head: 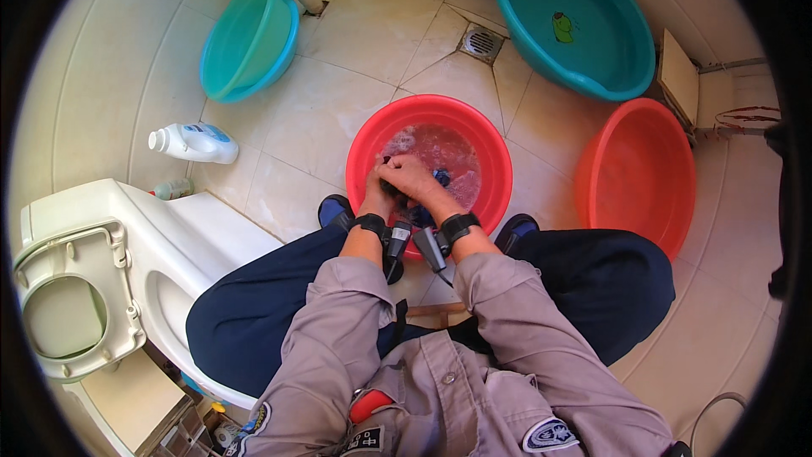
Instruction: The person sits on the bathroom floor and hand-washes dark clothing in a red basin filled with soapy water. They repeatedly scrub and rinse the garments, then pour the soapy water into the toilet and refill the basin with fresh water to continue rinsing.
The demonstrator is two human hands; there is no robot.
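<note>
A red plastic basin (493,178) stands on the floor between my feet, with sudsy water (462,139) in it. Over its left half my hands meet. My right hand (412,176) is closed on a piece of dark wet cloth (387,188), its fingers reaching across to my other hand. My left hand (377,193) grips the same cloth from the left, though its fingers are mostly hidden. More dark blue cloth (420,214) lies in the water below my right wrist. Each wrist wears a black strap with a small device.
An orange-red basin (644,184) leans at the right, below a large teal basin (587,19). Nested green and blue basins (244,44) tilt against the left wall. A white detergent bottle (200,143) lies nearby. The toilet (184,219) is close to my left knee; a floor drain (482,42) lies ahead.
</note>
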